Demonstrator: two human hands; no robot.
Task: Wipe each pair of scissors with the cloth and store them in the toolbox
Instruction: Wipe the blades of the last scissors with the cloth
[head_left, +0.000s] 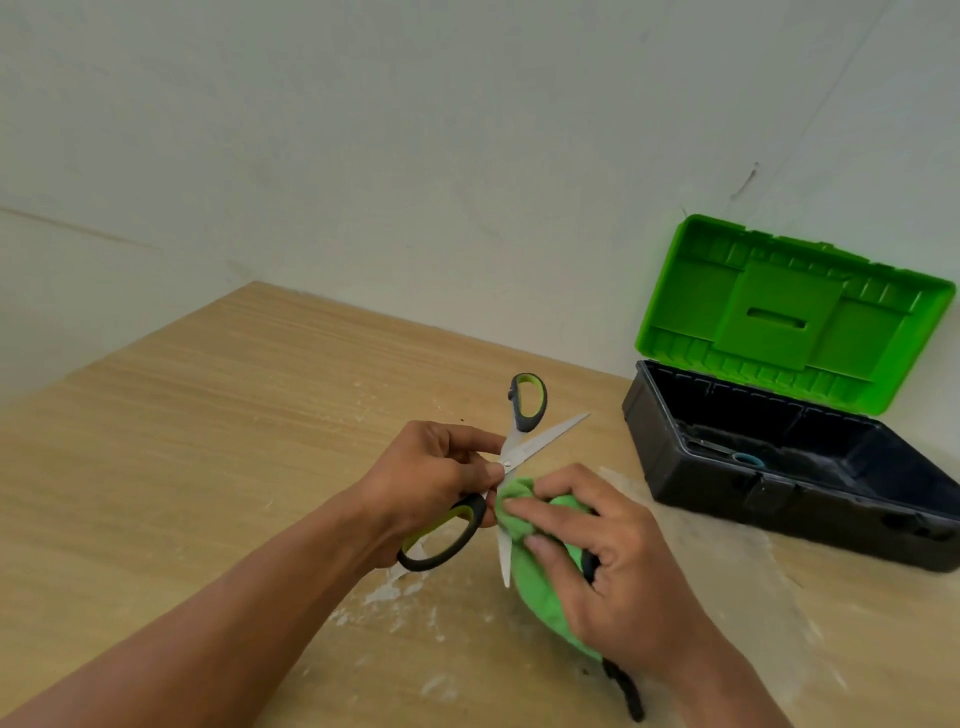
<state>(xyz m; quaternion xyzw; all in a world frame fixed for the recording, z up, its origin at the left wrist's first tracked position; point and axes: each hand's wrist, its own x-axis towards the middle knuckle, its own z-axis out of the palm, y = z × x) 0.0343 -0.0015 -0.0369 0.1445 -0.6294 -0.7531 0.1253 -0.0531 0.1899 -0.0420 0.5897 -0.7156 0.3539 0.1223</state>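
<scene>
Open scissors held mid-wipe above the desk, bare blade tips the main hazard

The desk (218, 415) carries the open toolbox (779, 467) at the right, well apart from the hands; the left hand (426, 483) has its fingers clenched on the scissors (511, 457) near the pivot, blades spread wide, while the right hand (613, 561) grips the bunched green cloth (535, 577) pressed on the lower blade; a slip of the cloth could bring fingertips onto the edge, and the loose pivot grip may let the blades swing shut

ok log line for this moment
left hand: holds open scissors | right hand: cloth on blade | toolbox: open
</scene>
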